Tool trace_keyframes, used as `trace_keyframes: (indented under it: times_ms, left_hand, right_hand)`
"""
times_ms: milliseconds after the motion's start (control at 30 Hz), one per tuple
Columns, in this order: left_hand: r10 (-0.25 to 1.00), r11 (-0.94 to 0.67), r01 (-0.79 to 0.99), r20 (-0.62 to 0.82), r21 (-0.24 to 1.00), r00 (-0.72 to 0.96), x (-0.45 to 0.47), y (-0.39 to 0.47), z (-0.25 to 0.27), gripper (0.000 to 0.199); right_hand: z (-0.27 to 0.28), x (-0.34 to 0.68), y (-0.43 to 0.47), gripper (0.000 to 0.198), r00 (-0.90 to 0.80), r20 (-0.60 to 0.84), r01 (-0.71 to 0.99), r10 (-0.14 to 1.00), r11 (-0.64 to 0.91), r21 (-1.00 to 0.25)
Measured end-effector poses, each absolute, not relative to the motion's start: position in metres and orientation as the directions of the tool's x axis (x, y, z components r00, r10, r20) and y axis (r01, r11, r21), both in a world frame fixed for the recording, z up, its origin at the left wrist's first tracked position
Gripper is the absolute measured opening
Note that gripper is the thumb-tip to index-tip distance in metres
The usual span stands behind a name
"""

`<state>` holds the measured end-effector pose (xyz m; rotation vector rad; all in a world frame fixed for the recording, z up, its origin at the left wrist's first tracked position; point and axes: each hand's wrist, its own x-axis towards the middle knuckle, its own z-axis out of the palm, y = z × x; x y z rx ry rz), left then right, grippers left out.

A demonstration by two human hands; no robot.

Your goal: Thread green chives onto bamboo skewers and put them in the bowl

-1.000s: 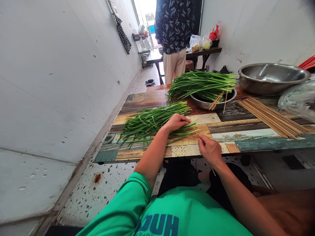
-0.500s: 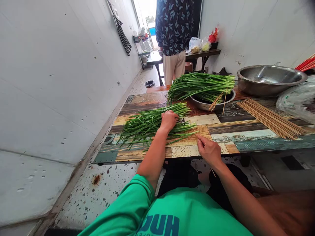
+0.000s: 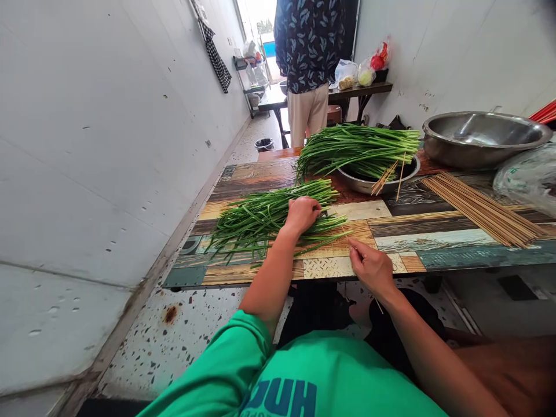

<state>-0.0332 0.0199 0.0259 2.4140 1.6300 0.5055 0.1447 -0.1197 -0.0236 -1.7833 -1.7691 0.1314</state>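
Note:
Garlic chives [image 3: 252, 217] lie in a loose pile on the patterned table, pale stem ends to the right. My left hand [image 3: 303, 213] reaches over them near the stem ends, its fingers curled down and closed on some stems; the fingertips are partly hidden. Close to the table's front edge, my right hand [image 3: 371, 265] pinches a thin bamboo skewer [image 3: 379, 306]. Its front end points up towards the nearest stems, and its back end sticks out below my wrist. I cannot tell whether the tip touches a stem.
A bigger heap of chives [image 3: 356, 147] rests on a metal bowl [image 3: 369, 185] with several skewers [image 3: 384, 176] at its side. Right of it lie a bundle of skewers [image 3: 482, 208], a steel basin [image 3: 486, 139] and a plastic bag [image 3: 527, 179]. A person [image 3: 308, 63] stands beyond.
My left hand has shifted slightly to the right over the stems. My right hand still pinches the skewer in nearly the same place. The view has tilted a little.

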Motion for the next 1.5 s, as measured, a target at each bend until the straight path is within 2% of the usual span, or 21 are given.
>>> trace_keyframes:
  times_ms: [267,400,1267,1500]
  left_hand:
    - [0.925,-0.379,0.727,0.218,0.572,0.311,-0.01,0.023,0.01,0.012]
    - [0.927,-0.374,0.68,0.227,0.631,0.3,-0.009,0.024,0.009,0.011]
    - [0.916,-0.397,0.674,0.221,0.623,0.336,-0.005,0.023,0.009,0.009]
    - [0.908,-0.407,0.629,0.217,0.663,0.359,-0.006,0.024,0.009,0.009]
  right_hand:
    - [-0.024,0.145,-0.12,0.033,0.098,0.37,0.859,0.924,0.109,-0.5]
    - [-0.025,0.145,-0.12,0.033,0.096,0.381,0.856,0.92,0.119,-0.503]
    - [-0.018,0.143,-0.119,0.035,0.119,0.293,0.878,0.949,0.038,-0.478]
    - [-0.02,0.143,-0.118,0.035,0.126,0.293,0.868,0.948,0.038,-0.495]
